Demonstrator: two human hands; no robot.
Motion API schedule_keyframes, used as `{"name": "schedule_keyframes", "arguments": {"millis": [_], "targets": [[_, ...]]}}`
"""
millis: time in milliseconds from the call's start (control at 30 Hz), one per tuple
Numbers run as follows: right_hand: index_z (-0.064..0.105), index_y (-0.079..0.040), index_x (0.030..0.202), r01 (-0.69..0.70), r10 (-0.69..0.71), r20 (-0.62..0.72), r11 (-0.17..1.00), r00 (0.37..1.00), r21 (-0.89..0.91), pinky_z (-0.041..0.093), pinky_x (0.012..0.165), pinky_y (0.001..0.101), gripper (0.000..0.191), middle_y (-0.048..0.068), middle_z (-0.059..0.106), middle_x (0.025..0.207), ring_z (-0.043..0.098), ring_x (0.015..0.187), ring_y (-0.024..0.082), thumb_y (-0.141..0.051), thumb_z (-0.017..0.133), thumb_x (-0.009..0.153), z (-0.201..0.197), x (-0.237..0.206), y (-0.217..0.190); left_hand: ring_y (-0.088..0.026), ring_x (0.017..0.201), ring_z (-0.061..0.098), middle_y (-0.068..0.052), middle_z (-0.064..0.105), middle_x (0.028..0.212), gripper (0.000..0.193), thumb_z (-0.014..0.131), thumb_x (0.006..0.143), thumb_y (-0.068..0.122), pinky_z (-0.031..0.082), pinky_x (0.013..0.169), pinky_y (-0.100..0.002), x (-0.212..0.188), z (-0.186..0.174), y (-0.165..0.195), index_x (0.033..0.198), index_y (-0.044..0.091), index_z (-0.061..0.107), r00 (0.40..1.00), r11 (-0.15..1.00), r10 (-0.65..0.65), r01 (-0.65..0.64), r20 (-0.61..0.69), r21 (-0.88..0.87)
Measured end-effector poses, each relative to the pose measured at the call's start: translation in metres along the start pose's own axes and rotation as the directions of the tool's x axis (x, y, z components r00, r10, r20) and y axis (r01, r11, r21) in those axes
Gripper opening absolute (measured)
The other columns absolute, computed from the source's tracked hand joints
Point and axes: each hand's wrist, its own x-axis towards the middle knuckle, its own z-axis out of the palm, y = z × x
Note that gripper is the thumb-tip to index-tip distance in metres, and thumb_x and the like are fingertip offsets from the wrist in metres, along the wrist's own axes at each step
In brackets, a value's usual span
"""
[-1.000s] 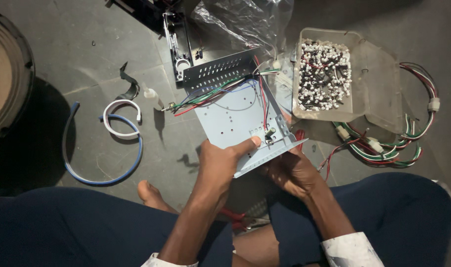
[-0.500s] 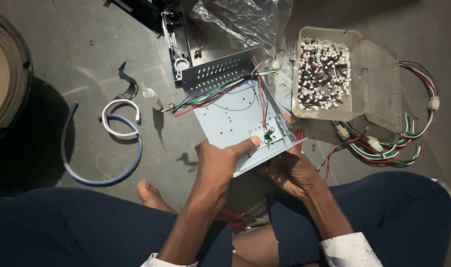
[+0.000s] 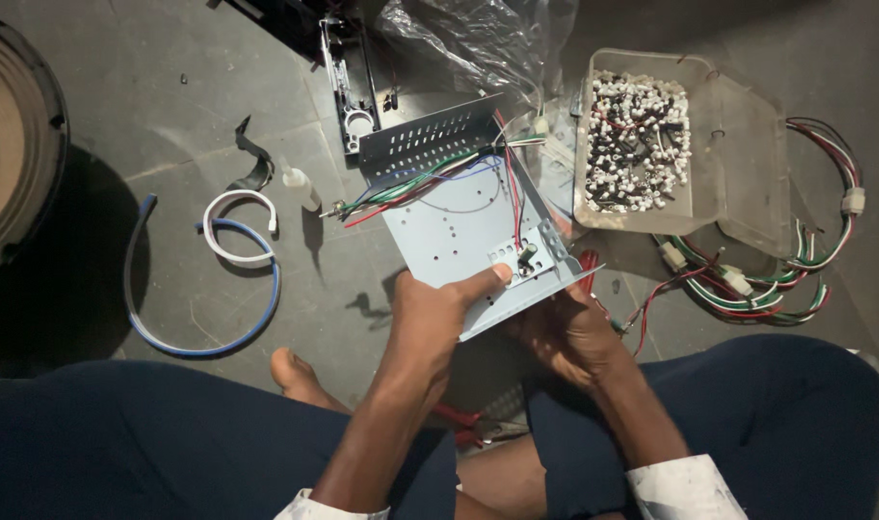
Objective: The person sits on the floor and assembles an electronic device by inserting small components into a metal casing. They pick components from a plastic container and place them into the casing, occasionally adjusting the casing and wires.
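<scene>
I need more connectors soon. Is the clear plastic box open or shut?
Open: the clear plastic box has its lid folded flat beside it, white connectors exposed.

Sat cross-legged, knees spread wide in dark trousers, one bare foot [image 3: 295, 371] showing between them. Reached forward with both forearms from white cuffs at the bottom edge, converging toward the middle. Left hand [image 3: 434, 313] turned back-up, thumb stretched forward and pressed flat, fingers curled under and out of sight. Right hand [image 3: 564, 327] just beside it, lower and partly hidden, fingers bent upward in a grip, wrist angled inward.
</scene>
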Motion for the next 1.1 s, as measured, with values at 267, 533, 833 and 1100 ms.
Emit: {"name": "schedule_keyframes", "arguments": {"millis": [267, 533, 833, 1100], "targets": [[0.053, -0.008, 0.135, -0.017, 0.016, -0.007, 0.999, 1.000, -0.038, 0.058, 0.088, 0.0489, 0.036, 0.013, 0.065, 0.118, 0.067, 0.102, 0.026, -0.014, 0.067, 0.103, -0.026, 0.000, 0.001, -0.017, 0.082, 0.071, -0.010, 0.077, 0.097, 0.041, 0.081, 0.071, 0.008, 0.055, 0.074, -0.030, 0.000, 0.000, 0.001, 0.109, -0.005, 0.074, 1.000, 1.000, 0.027, -0.027, -0.008, 0.015], [0.053, -0.008, 0.138, 0.009, -0.008, 0.019, 0.999, 1.000, -0.046, 0.056, 0.099, 0.0479, 0.046, 0.013, 0.064, 0.129, 0.066, 0.116, 0.027, -0.020, 0.066, 0.095, -0.003, 0.002, -0.001, -0.017, 0.081, 0.072, -0.009, 0.078, 0.096, 0.039, 0.083, 0.070, 0.010, 0.056, 0.073, -0.029, 0.000, -0.001, 0.003, 0.105, -0.005, 0.076, 1.000, 0.998, 0.024, -0.023, -0.009, 0.057], [0.054, -0.012, 0.140, 0.021, -0.017, 0.060, 0.998, 0.998, -0.060, 0.053, 0.097, 0.0441, 0.044, 0.006, 0.063, 0.129, 0.063, 0.116, 0.022, -0.025, 0.067, 0.100, -0.009, 0.002, 0.001, -0.017, 0.080, 0.071, -0.010, 0.078, 0.096, 0.042, 0.083, 0.069, 0.008, 0.056, 0.072, -0.030, 0.000, -0.001, 0.000, 0.107, -0.005, 0.075, 1.000, 1.000, 0.009, -0.009, -0.014, -0.004], [0.056, -0.011, 0.133, 0.028, -0.029, -0.018, 0.996, 0.999, -0.080, 0.056, 0.088, 0.0425, 0.034, 0.005, 0.066, 0.123, 0.065, 0.106, 0.020, -0.027, 0.060, 0.103, -0.021, 0.004, 0.004, -0.017, 0.081, 0.072, -0.009, 0.078, 0.096, 0.041, 0.083, 0.068, 0.006, 0.056, 0.073, -0.029, 0.000, 0.000, 0.000, 0.107, -0.005, 0.075, 0.999, 0.999, 0.035, -0.036, -0.028, -0.018]]}}
